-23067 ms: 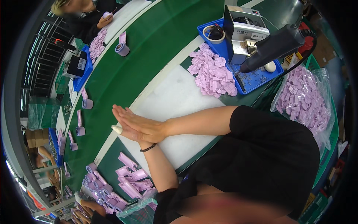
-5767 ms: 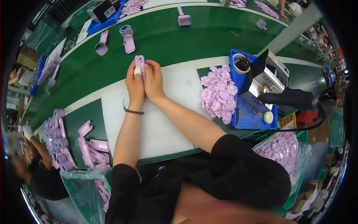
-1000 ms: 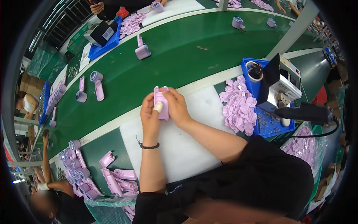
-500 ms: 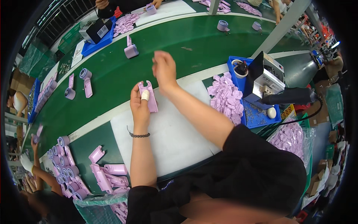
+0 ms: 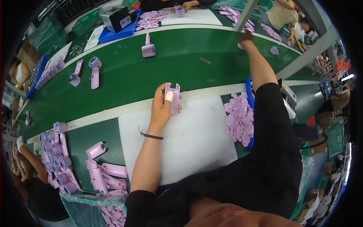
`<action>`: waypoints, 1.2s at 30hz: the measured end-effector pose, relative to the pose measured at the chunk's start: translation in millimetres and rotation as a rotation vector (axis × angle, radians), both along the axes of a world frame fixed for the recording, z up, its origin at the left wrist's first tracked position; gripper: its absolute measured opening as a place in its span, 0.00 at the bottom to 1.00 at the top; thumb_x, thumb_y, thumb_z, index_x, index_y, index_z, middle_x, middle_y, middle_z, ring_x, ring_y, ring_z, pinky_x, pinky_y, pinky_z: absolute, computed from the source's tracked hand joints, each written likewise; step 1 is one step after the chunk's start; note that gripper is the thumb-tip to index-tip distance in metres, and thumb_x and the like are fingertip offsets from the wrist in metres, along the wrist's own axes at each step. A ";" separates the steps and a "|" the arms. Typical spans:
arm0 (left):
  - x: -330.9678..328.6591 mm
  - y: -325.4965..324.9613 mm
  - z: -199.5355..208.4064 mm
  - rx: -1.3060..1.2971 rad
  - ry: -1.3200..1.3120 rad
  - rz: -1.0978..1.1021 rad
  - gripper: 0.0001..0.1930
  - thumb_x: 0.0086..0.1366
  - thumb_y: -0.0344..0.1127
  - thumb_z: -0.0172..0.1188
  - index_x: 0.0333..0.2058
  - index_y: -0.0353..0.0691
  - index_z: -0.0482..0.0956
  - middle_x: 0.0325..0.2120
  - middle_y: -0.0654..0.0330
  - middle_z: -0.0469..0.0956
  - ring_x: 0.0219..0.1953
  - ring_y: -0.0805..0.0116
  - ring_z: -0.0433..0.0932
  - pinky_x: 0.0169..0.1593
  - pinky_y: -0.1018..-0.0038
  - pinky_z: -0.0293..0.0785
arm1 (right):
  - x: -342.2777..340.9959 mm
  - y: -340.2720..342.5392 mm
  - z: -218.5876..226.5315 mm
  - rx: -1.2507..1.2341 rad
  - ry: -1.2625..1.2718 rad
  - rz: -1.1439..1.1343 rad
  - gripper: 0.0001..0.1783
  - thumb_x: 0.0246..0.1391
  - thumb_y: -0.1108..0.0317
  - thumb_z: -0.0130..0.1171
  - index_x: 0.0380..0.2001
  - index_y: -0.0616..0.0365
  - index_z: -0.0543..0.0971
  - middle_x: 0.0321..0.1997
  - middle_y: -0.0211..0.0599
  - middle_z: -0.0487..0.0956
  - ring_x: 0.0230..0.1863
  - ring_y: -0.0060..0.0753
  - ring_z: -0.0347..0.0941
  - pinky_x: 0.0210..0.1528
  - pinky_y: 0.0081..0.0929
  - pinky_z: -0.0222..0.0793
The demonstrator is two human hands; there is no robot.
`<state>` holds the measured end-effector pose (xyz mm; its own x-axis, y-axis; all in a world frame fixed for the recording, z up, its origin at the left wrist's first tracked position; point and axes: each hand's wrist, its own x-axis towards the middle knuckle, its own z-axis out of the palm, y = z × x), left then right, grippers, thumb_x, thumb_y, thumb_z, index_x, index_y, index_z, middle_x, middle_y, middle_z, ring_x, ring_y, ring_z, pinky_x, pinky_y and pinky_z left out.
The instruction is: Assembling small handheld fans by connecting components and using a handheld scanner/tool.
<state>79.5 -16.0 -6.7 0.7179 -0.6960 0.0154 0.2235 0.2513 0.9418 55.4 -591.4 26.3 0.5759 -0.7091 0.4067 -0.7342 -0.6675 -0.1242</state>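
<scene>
In my left hand [image 5: 160, 109] is a lilac plastic handle shell [image 5: 175, 107], long and hollow with a notched upper end. The thumb, wrapped in a white cover, presses on its inside while the fingers curl behind. My right arm stretches far across the green belt. Out there my right hand [image 5: 247, 39] is over a round lilac part [image 5: 240, 46], mostly covering it. The fingers of that hand are blurred and partly hidden, so whether they grip the part is unclear. Below my left hand lies a white foam sheet [image 5: 196, 140].
Several lilac assemblies, one of them a cup-shaped part [image 5: 148, 50], stand on the green belt [image 5: 189, 56]. Handle shells [image 5: 99, 179] and round parts [image 5: 56, 147] crowd the left side. A heap of small lilac pieces [image 5: 240, 119] lies at right beside a blue tray [image 5: 250, 142]. Other people work around.
My right hand has gone from beside the left hand out over the belt to the round lilac part. The left hand still holds the handle shell. The whole view has shifted.
</scene>
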 end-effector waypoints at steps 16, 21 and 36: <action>-0.2 5.5 3.6 0.146 -0.094 0.016 0.17 0.70 0.25 0.42 0.55 0.34 0.68 0.33 0.52 0.79 0.25 0.69 0.79 0.30 0.77 0.79 | 10.7 80.3 -10.7 0.968 -0.387 -0.187 0.40 0.46 0.34 0.60 0.46 0.62 0.79 0.42 0.47 0.80 0.36 0.42 0.79 0.36 0.34 0.77; -3.2 9.2 -0.1 0.143 -0.140 0.007 0.19 0.66 0.25 0.42 0.55 0.34 0.70 0.31 0.54 0.79 0.23 0.69 0.78 0.27 0.77 0.77 | 29.2 266.8 6.6 1.601 -1.345 0.259 0.21 0.58 0.65 0.62 0.49 0.69 0.71 0.47 0.48 0.74 0.42 0.37 0.72 0.40 0.27 0.77; -109.8 58.0 37.7 0.189 -0.324 0.018 0.16 0.63 0.27 0.48 0.48 0.32 0.77 0.28 0.55 0.80 0.22 0.71 0.75 0.26 0.79 0.73 | -147.2 486.1 46.4 0.965 -0.708 0.918 0.39 0.47 0.77 0.69 0.61 0.59 0.62 0.55 0.44 0.71 0.53 0.36 0.72 0.57 0.30 0.69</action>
